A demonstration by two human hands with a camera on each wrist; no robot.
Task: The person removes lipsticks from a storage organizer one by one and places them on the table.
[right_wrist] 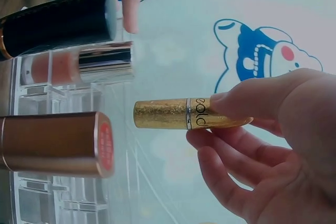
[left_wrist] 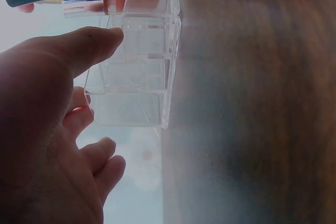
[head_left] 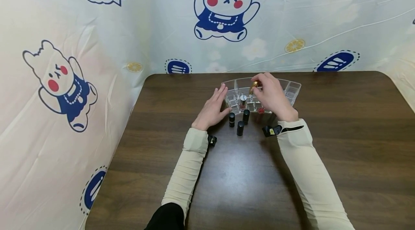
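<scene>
My right hand (head_left: pixel 272 94) pinches a gold lipstick (right_wrist: pixel 163 114) between thumb and fingers, above a clear compartmented organizer (head_left: pixel 294 91). In the right wrist view the lipstick is apart from the organizer's cells. Against the organizer's left end, my left hand (head_left: pixel 210 109) rests with fingers extended and thumb toward the front. One tube with a shiny silver cap (right_wrist: pixel 105 64) stands in a front compartment. A bronze lipstick with a red-labelled end (right_wrist: pixel 52 142) shows near the organizer's front.
Three dark tubes stand in front of the organizer: a left one (head_left: pixel 231 119), a middle one (head_left: pixel 240 128) and a right one (head_left: pixel 246 116). All are on the brown wooden table (head_left: pixel 240 179). A printed cloth (head_left: pixel 162 13) hangs behind the table's far edge.
</scene>
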